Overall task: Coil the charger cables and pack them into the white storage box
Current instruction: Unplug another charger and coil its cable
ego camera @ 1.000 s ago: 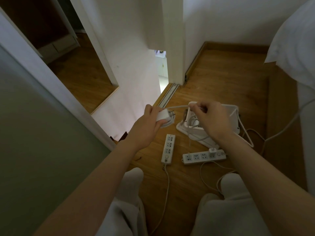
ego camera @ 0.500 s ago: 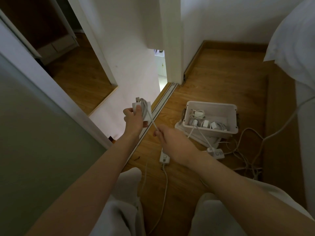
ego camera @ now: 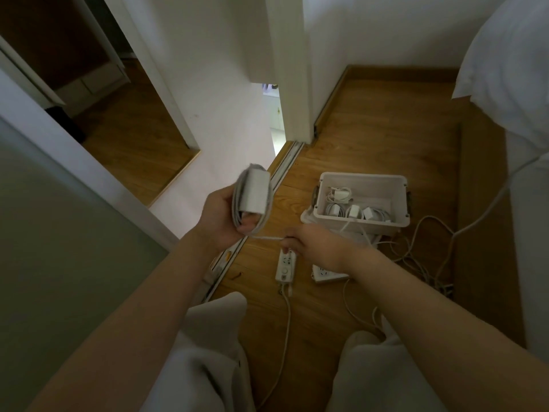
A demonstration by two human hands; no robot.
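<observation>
My left hand [ego camera: 221, 217] grips a white charger brick [ego camera: 255, 190] with its grey-white cable looped lengthwise around it. A short free stretch of that cable [ego camera: 269, 237] runs right to my right hand [ego camera: 315, 243], which pinches its end just above the floor. The white storage box [ego camera: 361, 178] stands open on the wooden floor to the right, on top of its lid, with several coiled chargers [ego camera: 355, 211] inside.
Two white power strips [ego camera: 285, 264] [ego camera: 325, 273] lie on the floor by my right hand, leads trailing toward my knees. Loose white cables [ego camera: 421, 251] tangle right of the box. A sliding-door track [ego camera: 279, 171] runs on the left; white bedding [ego camera: 511, 69] hangs at right.
My left hand turned the charger and more cable now wraps around it. My right hand moved from the box down and left, then slid along the cable to its short free end.
</observation>
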